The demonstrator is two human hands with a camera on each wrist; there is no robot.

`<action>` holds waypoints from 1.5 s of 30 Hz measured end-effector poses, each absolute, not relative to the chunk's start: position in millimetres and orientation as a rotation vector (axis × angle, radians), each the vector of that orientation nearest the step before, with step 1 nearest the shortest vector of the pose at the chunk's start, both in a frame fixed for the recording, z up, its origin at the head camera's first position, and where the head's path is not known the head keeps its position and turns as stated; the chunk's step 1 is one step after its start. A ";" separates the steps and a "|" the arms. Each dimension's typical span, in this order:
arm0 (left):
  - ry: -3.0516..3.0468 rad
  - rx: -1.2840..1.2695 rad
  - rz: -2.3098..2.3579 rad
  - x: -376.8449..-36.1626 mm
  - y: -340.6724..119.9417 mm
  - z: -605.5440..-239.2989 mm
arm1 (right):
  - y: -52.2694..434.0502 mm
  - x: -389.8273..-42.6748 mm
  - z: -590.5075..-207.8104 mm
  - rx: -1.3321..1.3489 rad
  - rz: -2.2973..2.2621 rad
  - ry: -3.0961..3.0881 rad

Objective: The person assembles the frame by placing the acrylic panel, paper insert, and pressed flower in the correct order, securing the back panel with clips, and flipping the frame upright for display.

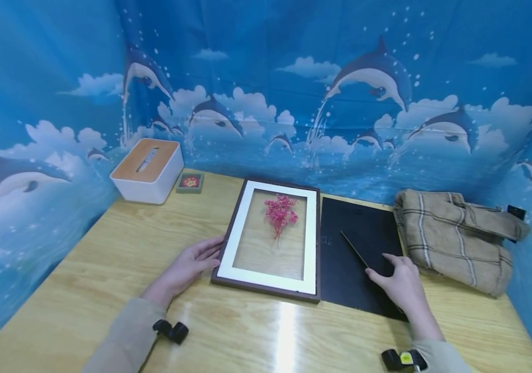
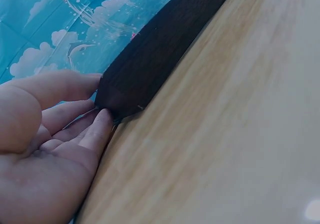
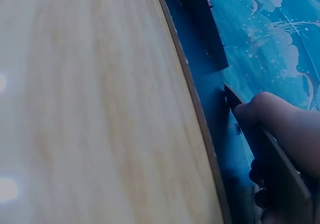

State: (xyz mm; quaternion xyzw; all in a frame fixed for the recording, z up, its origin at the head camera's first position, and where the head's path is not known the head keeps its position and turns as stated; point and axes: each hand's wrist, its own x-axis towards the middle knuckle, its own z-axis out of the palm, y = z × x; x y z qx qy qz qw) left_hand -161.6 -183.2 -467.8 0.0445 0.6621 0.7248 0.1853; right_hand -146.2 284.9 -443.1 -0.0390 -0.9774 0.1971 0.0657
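Left hand (image 1: 186,267) open, fingers against picture frame (image 1: 269,238), right hand (image 1: 398,282) flat on black backing board (image 1: 356,248)

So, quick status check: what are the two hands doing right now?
Left hand open, fingers touching the picture frame at its left edge. Right hand open, resting on the black backing board. Nothing between them; folded plaid cloth lies alongside.

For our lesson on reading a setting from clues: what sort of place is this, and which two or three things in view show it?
Probably a small staged craft corner, not a lived-in room. A dolphin-print blue cloth walls in a wooden table, where a picture frame with pressed pink flowers lies beside its black backing board.
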 end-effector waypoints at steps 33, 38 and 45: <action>2.238 0.027 2.070 -156.7 -175.3 -444.8 | 248.2 -139.3 -399.8 -0.043 0.862 -2.841; 2.294 0.244 1.893 -148.7 -135.4 -417.6 | 235.3 -140.7 -397.6 -0.038 0.887 -2.801; 2.099 0.323 1.867 -147.0 -84.0 -417.8 | 217.2 -142.4 -396.1 -0.023 0.936 -2.800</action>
